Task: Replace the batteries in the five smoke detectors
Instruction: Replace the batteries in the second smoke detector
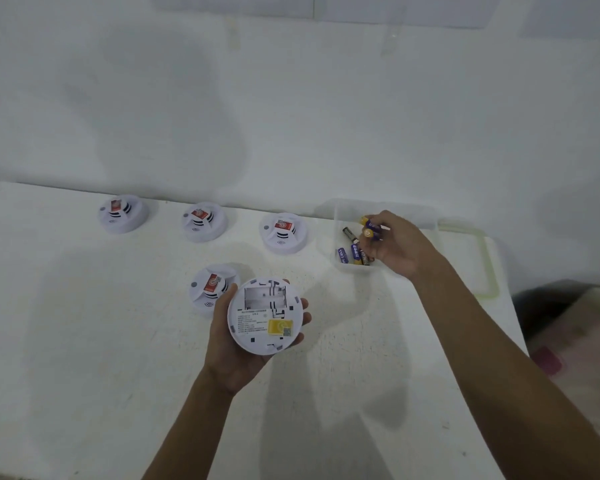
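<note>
My left hand [227, 344] grips a white round smoke detector [265, 315] with its back facing up; the battery compartment is open and looks empty. My right hand [400, 249] pinches two purple and gold batteries [369, 228] above a clear plastic container [355, 266], which holds several more batteries [352, 254]. Just left of the held detector lies another smoke detector [210, 289], face up. Three more detectors lie face up in a row at the table's far edge: left detector [122, 213], middle detector [203, 221], right detector [283, 232].
The white table [101, 341] stands against a white wall. A clear lid with a pale green rim [482, 258] lies to the right of the container. Past the table's right edge lies a patterned fabric [575, 341] lower down.
</note>
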A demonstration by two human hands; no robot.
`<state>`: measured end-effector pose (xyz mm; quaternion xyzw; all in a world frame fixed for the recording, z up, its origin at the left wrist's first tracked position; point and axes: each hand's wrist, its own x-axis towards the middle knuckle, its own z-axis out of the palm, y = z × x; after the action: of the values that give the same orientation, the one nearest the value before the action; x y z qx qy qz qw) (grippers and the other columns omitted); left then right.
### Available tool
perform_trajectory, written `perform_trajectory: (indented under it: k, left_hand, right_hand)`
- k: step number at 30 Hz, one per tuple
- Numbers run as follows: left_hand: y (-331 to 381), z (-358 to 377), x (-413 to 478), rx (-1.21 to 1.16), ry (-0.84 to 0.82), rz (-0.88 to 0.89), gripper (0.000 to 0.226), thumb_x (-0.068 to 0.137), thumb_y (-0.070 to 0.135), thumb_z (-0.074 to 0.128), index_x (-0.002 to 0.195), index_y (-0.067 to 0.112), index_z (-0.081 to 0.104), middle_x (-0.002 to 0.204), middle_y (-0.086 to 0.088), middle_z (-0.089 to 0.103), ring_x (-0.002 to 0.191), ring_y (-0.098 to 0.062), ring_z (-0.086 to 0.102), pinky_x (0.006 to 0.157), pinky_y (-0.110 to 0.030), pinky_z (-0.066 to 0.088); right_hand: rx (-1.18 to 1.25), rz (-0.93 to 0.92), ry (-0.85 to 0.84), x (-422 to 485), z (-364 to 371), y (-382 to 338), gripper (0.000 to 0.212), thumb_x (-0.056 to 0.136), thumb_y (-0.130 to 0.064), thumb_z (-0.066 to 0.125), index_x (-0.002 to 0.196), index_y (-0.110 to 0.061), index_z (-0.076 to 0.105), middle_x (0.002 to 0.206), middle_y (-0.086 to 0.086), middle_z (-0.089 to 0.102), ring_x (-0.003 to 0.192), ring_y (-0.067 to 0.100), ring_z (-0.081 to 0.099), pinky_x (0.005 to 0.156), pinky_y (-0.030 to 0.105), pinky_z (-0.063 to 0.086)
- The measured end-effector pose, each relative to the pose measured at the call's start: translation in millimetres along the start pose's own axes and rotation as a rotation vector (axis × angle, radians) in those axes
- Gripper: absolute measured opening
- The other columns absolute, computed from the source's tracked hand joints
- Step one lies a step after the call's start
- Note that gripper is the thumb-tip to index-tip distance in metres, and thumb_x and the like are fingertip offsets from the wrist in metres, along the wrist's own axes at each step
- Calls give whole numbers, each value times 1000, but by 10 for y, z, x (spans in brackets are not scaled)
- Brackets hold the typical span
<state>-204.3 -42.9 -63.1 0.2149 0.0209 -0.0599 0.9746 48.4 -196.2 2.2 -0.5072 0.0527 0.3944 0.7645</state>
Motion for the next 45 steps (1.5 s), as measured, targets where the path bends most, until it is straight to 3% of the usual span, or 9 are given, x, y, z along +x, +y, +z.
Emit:
perform_trajectory:
  k: [3,7,13,20,25,31,36,40,45]
  left_hand:
    - [56,-13,-22,6,-5,1,71,94,54,38,146,8,27,149,-25,30,137,-43,28,114,-51,16]
    - [154,-51,-89,-21,-3,-24,69,94,53,38,145,7,31,145,-26,36,134,-43,33,112,-51,23]
    - [314,-138,-233,-17,-11,-48,71,92,56,40,144,8,33,144,-25,38,132,-43,36,112,-52,23]
    - [567,-194,-437,-14,-41,-97,69,93,52,42,143,5,33,143,-26,40,131,-44,38,110,-54,25]
    - [759,-251,-607,47,13,-90,64,92,51,47,138,7,44,138,-23,47,127,-42,45,107,-52,31]
    - [924,-235,-819,41,-11,19,58,86,56,52,130,18,56,130,-15,58,116,-33,57,96,-51,45]
    - [1063,-395,-912,130,0,35,59,94,55,33,136,18,49,137,-12,53,123,-30,52,102,-46,42]
    - [1123,-488,-985,109,10,-10,56,86,58,50,126,21,61,126,-11,62,113,-29,61,91,-43,50]
    - [1202,-427,-1041,14,44,-8,57,102,40,20,144,3,30,144,-25,38,131,-39,40,109,-48,32]
  right_hand:
    - [112,5,-37,-98,38,81,14,85,-2,59,71,-4,55,72,8,48,56,12,42,53,19,42]
    - [-31,-29,-35,-255,161,172,4,89,-8,57,87,-4,59,76,8,57,51,10,39,44,17,37]
    - [-129,-34,-144,-519,442,411,30,93,-9,43,113,-12,66,80,4,57,47,10,30,38,20,26]
    - [-346,-257,-190,-1070,1156,777,16,93,0,52,99,-13,57,103,15,71,44,13,19,42,21,19]
    - [-733,-603,-87,-1291,1664,1077,10,88,-6,65,92,-12,58,94,-3,75,62,13,63,47,20,34]
    - [-1138,-924,-122,-1234,1962,1484,10,90,-22,62,96,-16,66,96,-7,70,66,-3,55,56,7,40]
    - [-1307,-1046,-164,-1119,2096,1588,18,91,-28,51,102,-20,63,96,-6,66,78,6,59,56,19,48]
    - [-1428,-1105,-198,-1073,2184,1642,19,93,-27,51,105,-21,65,98,-5,67,76,9,62,54,20,50]
    - [-1675,-1181,-260,-987,2253,1651,27,90,-34,52,107,-19,68,98,0,70,68,16,66,52,18,49]
